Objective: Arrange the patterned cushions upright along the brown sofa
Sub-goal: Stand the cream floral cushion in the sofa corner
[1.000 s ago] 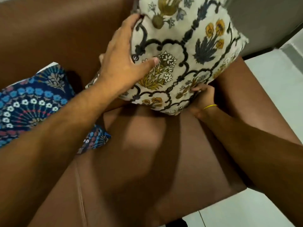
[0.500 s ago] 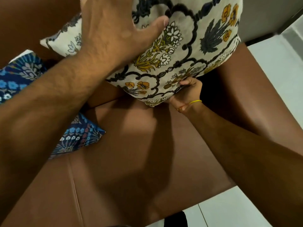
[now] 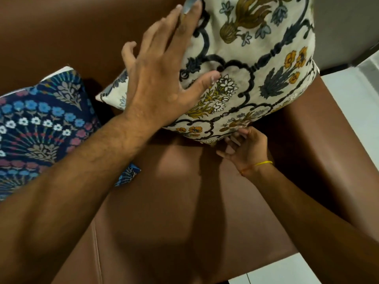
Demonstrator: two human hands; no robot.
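Observation:
A cream cushion point(image 3: 256, 64) with dark scrollwork and yellow flowers stands nearly upright against the back of the brown sofa point(image 3: 174, 212), at its right end. My left hand point(image 3: 164, 78) lies flat on the cushion's left face with the fingers spread. My right hand point(image 3: 246, 148) is just below the cushion's lower edge, fingers loosely apart and holding nothing. A dark blue cushion point(image 3: 41, 128) with blue, white and pink flowers leans against the sofa back to the left; my left forearm hides part of it.
The sofa's right armrest point(image 3: 332, 140) runs beside the cream cushion. Pale tiled floor point(image 3: 352, 95) shows beyond the armrest and below the seat's front edge. A grey wall point(image 3: 344, 27) rises at the upper right.
My right hand has let go of the cream cushion's lower edge and opened just below it. My left hand has shifted on the cushion's face, which now stands more upright.

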